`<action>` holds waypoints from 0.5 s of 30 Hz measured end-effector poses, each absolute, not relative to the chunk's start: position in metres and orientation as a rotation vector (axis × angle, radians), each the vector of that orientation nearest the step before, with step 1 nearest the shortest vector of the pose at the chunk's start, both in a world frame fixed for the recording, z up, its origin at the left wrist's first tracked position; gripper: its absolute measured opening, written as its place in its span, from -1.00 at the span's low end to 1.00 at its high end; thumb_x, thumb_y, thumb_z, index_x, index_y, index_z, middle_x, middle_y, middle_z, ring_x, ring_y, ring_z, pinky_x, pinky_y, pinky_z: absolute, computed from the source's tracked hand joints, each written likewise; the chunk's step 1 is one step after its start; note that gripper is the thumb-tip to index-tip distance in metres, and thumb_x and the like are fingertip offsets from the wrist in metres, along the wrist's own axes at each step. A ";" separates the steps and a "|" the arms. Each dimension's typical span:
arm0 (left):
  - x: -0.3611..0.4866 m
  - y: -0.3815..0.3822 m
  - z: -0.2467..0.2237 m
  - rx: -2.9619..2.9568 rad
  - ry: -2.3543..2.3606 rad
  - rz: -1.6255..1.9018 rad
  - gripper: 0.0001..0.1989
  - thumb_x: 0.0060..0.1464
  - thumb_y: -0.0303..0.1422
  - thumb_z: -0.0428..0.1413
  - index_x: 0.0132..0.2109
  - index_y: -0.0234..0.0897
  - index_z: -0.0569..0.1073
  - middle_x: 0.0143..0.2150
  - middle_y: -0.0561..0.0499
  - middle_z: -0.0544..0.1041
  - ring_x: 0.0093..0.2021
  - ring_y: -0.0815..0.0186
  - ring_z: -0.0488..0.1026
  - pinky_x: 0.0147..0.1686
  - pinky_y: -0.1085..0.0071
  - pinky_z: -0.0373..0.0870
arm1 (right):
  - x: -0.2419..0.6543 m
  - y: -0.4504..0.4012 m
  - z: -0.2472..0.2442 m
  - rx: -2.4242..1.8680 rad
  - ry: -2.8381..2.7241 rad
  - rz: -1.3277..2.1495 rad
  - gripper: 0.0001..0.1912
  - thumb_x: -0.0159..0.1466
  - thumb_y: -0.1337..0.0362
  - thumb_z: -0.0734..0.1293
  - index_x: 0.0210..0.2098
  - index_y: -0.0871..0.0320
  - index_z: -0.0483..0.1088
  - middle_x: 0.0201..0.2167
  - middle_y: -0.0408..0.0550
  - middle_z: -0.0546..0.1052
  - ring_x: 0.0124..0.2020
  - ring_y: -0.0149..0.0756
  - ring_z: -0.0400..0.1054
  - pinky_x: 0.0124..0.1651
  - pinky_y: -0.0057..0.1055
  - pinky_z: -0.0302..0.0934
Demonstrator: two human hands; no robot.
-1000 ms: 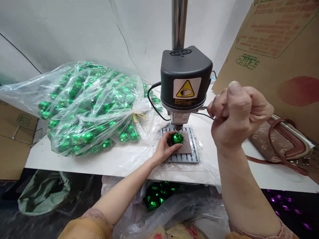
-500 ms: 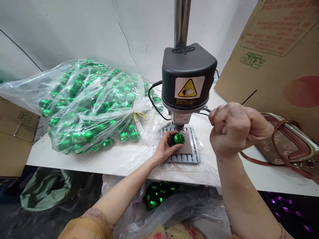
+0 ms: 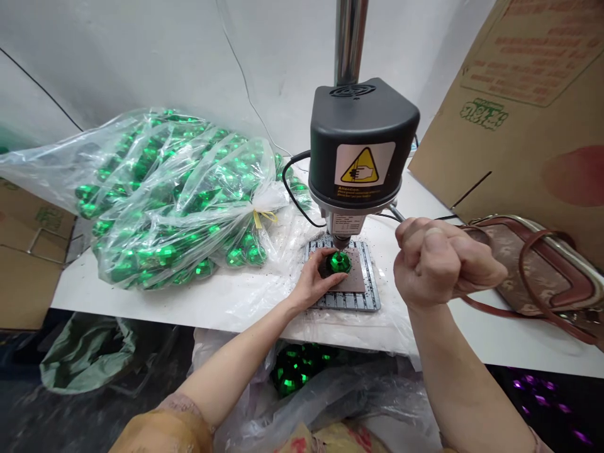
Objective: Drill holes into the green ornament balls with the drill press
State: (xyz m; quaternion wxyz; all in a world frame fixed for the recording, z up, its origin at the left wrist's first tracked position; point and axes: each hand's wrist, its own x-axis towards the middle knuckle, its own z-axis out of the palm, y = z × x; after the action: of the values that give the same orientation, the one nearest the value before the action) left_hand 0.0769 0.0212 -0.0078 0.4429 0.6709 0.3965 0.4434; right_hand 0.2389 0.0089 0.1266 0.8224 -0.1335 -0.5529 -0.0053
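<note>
Head view: clear bag (image 3: pixel 51 165) holds green balls (image 3: pixel 160 255), left grip (image 3: pixel 315 277) another ball (image 3: pixel 340 262).

On the left, the bulging plastic bag (image 3: pixel 179 201) barred a sideways reach, though a strip of counter (image 3: pixel 491 333) lay between its tied end and the base plate (image 3: pixel 344 301). Overhead, the drill head (image 3: pixel 363 145) blocked descent, its chuck (image 3: pixel 340 241) close above the green ball (image 3: pixel 340 262). The left hand (image 3: pixel 318 277) occupied the plate's left side. Rightward, the right hand (image 3: pixel 443 261) at the lever (image 3: pixel 397 212), handbag (image 3: pixel 547 270) and tall carton (image 3: pixel 514 145) narrowed passage.
</note>
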 end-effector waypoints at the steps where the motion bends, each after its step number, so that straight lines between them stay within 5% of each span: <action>1: 0.077 0.021 -0.008 1.666 0.987 1.099 -0.45 -0.01 -0.21 0.33 0.08 -0.22 0.34 0.02 -0.08 0.48 0.05 0.14 0.44 0.09 0.18 0.36 | 0.239 0.009 0.123 -0.282 -1.177 -0.031 -0.55 0.14 0.48 0.25 -0.67 0.19 -0.16 -0.73 -0.28 -0.03 -0.72 -0.60 -0.09 -0.64 -0.45 -0.06; 7: 0.078 0.021 -0.008 1.655 0.994 1.100 -0.46 -0.02 -0.22 0.33 0.07 -0.22 0.34 0.02 -0.09 0.47 0.07 0.14 0.42 0.10 0.18 0.35 | 0.231 0.009 0.139 -0.353 -1.077 -0.004 -0.50 0.16 0.42 0.27 -0.68 0.19 -0.19 -0.75 -0.27 0.00 -0.74 -0.60 -0.09 -0.66 -0.44 -0.13; 15: 0.066 -0.005 0.018 1.759 1.203 1.161 -0.53 -0.06 -0.19 0.33 -0.06 -0.23 0.37 -0.04 -0.08 0.47 0.00 0.13 0.44 0.00 0.21 0.38 | 0.230 0.011 0.199 -0.640 -1.016 0.255 -0.57 0.23 0.38 0.27 -0.71 0.17 0.07 -0.79 -0.29 0.12 -0.73 -0.63 -0.04 -0.63 -0.47 -0.12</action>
State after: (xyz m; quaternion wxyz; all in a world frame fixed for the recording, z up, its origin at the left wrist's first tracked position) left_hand 0.0665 -0.0055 0.0181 0.3499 0.6791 0.4643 0.4481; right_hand 0.2305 0.0114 0.1991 0.8175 -0.3003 -0.4765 0.1199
